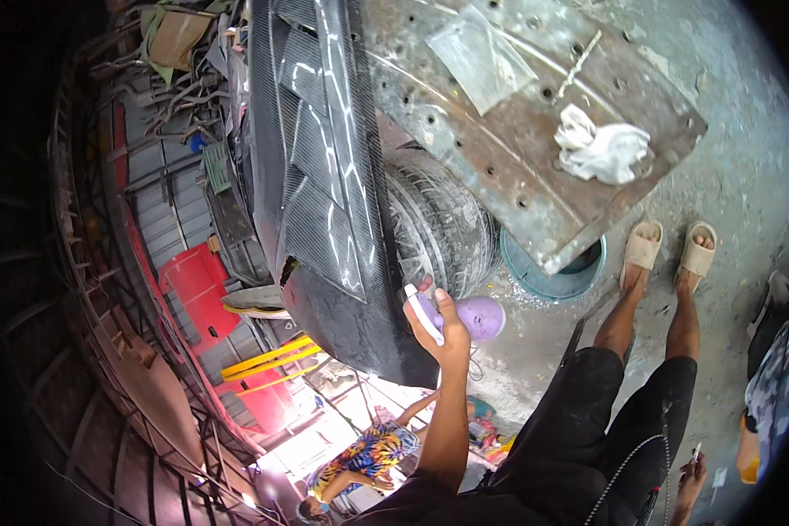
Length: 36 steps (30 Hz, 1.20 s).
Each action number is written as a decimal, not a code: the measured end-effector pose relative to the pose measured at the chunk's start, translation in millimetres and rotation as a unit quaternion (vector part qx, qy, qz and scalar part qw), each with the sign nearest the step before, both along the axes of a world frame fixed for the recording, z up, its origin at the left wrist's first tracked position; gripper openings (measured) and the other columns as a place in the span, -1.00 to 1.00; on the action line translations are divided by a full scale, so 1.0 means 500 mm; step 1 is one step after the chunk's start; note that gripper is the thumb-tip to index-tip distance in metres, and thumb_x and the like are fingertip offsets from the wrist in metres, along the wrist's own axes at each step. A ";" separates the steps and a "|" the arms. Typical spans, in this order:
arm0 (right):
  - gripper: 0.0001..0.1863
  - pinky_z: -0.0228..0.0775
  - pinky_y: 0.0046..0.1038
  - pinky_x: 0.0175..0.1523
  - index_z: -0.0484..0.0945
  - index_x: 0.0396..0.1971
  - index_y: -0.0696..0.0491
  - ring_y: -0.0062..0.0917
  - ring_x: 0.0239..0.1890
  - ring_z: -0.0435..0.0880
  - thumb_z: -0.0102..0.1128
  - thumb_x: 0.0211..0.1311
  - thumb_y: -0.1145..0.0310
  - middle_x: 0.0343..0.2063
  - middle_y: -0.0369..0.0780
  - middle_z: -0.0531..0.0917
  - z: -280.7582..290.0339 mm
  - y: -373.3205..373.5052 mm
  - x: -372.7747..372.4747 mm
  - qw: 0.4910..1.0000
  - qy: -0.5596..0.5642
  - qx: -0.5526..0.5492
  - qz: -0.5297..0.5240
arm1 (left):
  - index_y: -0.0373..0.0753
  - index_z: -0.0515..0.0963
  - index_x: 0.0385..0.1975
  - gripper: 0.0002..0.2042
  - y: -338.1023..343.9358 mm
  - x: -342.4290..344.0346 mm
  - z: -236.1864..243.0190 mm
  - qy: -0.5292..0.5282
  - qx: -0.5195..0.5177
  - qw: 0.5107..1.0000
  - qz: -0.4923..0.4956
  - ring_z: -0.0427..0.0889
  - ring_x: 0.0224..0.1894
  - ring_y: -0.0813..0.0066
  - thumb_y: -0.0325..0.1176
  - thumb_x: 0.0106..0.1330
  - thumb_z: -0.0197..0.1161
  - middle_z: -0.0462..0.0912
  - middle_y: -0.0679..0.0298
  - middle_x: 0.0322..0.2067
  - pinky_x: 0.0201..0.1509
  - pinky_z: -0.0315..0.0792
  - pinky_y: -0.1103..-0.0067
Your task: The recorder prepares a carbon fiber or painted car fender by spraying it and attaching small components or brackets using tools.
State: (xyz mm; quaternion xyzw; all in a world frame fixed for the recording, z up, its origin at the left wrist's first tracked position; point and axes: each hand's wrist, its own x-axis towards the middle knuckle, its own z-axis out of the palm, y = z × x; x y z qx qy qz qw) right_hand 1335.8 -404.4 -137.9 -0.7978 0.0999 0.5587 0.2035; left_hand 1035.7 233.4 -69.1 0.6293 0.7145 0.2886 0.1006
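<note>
Closest to us, at the lower right, our right hand point(691, 484) pinches a thin white stick point(698, 451) beside our black shorts point(552, 421). Our left hand point(444, 331) is closed around a purple bottle point(482, 317) with a white top, holding it in the air over the grey floor point(535, 342). The bottle is off the tabletop point(500, 167), near its lowest corner, and just beside the edge of a glossy black car panel point(316, 175) with a woven pattern; we cannot tell whether they touch.

Ahead of our feet, in beige slippers point(700, 259), the worn metal tabletop is dotted with holes. A crumpled white cloth point(600, 145) lies near its right corner, with a pale strip point(581, 63) and a clear plastic bag point(482, 57) farther in. A teal tub point(543, 287) stands partly beneath the lowest corner, near a dusty tyre point(447, 206).

Farther off, we see a person in a bright patterned top point(359, 456), yellow bars point(272, 359) and red panels point(197, 294).
</note>
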 end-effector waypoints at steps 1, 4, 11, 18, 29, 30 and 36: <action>-0.72 0.04 -0.69 -0.72 0.47 0.04 0.02 -0.82 -0.77 0.24 -0.05 0.45 0.26 -0.67 -0.41 0.43 0.002 -0.001 0.017 1.000 0.003 0.002 -0.004 | -0.35 0.39 -0.24 -0.84 0.015 0.007 0.003 0.001 0.009 1.000 -0.014 0.50 -0.33 0.47 -0.41 0.35 0.18 0.49 0.20 -0.36 -0.14 0.45 0.51; -0.73 0.04 -0.69 -0.73 0.48 0.03 -0.01 -0.81 -0.78 0.23 -0.06 0.44 0.26 -0.69 -0.41 0.43 0.001 -0.009 0.070 1.000 0.004 -0.015 0.013 | -0.35 0.41 -0.25 -0.84 0.058 0.042 0.012 -0.033 -0.029 0.998 0.046 0.51 -0.33 0.47 -0.40 0.35 0.19 0.52 0.21 -0.32 -0.17 0.42 0.55; -0.59 0.21 -0.53 -0.43 0.50 0.09 0.10 -0.65 -0.52 0.37 -0.05 0.41 0.17 -0.45 -0.29 0.60 0.100 0.269 0.265 0.991 0.055 0.023 0.124 | -0.32 0.45 -0.28 -0.90 0.113 0.099 0.018 0.020 0.033 0.999 0.005 0.54 -0.33 0.44 -0.54 0.22 0.16 0.56 0.19 -0.38 -0.17 0.41 0.52; -0.58 0.25 -0.51 -0.39 0.43 0.15 0.13 -0.60 -0.53 0.37 -0.01 0.42 0.21 -0.37 -0.24 0.67 0.058 0.263 0.456 0.982 0.068 -0.067 0.165 | -0.30 0.46 -0.34 -0.81 0.170 0.144 0.038 -0.041 -0.025 0.999 0.015 0.47 -0.48 0.55 -0.59 0.01 0.07 0.50 0.31 -0.52 -0.32 0.39 0.59; -0.62 0.32 -0.57 -0.33 0.49 0.05 0.18 -0.61 -0.46 0.42 0.07 0.40 0.22 -0.43 -0.27 0.62 0.042 0.308 0.610 0.998 0.050 0.020 0.020 | -0.33 0.50 -0.35 -0.82 0.292 0.172 0.075 0.063 -0.018 0.998 -0.020 0.53 -0.53 0.40 -0.55 0.00 0.09 0.54 0.18 -0.56 -0.35 0.43 0.52; -0.57 0.32 -0.58 -0.29 0.43 0.13 0.17 -0.60 -0.38 0.46 0.08 0.40 0.22 -0.35 -0.24 0.64 0.032 0.293 0.624 0.998 0.063 0.006 -0.005 | -0.32 0.49 -0.40 -0.85 0.314 0.195 0.080 0.074 0.018 0.995 -0.066 0.55 -0.55 0.24 -0.55 0.01 0.09 0.54 0.11 -0.58 -0.38 0.42 0.47; -0.54 0.28 -0.52 -0.34 0.41 0.18 0.10 -0.62 -0.46 0.41 0.00 0.43 0.15 -0.32 -0.23 0.65 0.000 0.385 0.698 0.992 0.042 -0.022 0.113 | -0.33 0.45 -0.45 -0.88 0.403 0.287 0.129 0.150 -0.065 0.987 -0.005 0.55 -0.53 0.09 -0.53 -0.03 0.10 0.52 0.07 -0.58 -0.37 0.42 0.37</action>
